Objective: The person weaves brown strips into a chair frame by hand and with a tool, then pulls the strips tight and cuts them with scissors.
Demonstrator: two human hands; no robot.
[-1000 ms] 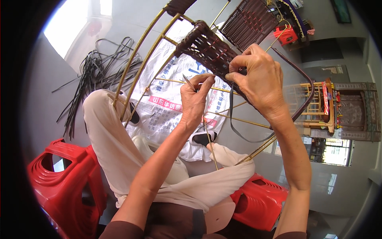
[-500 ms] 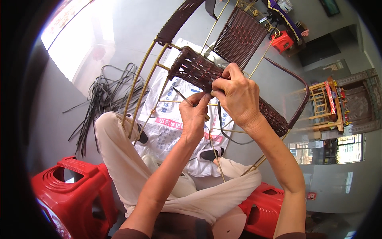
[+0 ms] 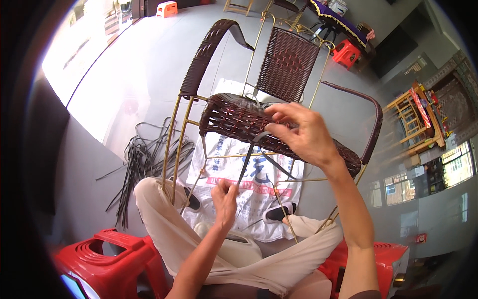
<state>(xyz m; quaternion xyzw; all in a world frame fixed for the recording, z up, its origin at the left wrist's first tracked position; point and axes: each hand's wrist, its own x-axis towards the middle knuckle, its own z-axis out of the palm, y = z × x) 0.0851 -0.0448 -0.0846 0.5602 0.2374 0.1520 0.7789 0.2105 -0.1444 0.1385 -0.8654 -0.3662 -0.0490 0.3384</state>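
A metal-framed chair (image 3: pixel 289 65) with dark brown weaving stands before me, its woven seat (image 3: pixel 234 119) turned toward my hands. From the seat's front edge a dark flat strip (image 3: pixel 245 167) runs down, taut, into my left hand (image 3: pixel 225 202), which is closed on it. My right hand (image 3: pixel 308 134) hovers at the front of the seat, thumb and fingers apart. A pale loop of strip (image 3: pixel 263 133) lies by its thumb; whether they touch I cannot tell. Another strip end (image 3: pixel 276 167) hangs beneath the seat.
A heap of loose dark strips (image 3: pixel 144 164) lies on the floor to the left. White printed sacking (image 3: pixel 214 174) is spread under the chair. Red plastic stools stand at left (image 3: pixel 109 259) and right (image 3: pixel 383 259), with another red stool (image 3: pixel 346 54) farther back.
My left hand has moved down from the seat edge, drawing the strip straight. My right hand has opened. The pointed tool seen at my left hand no longer shows. More of the chair is in view.
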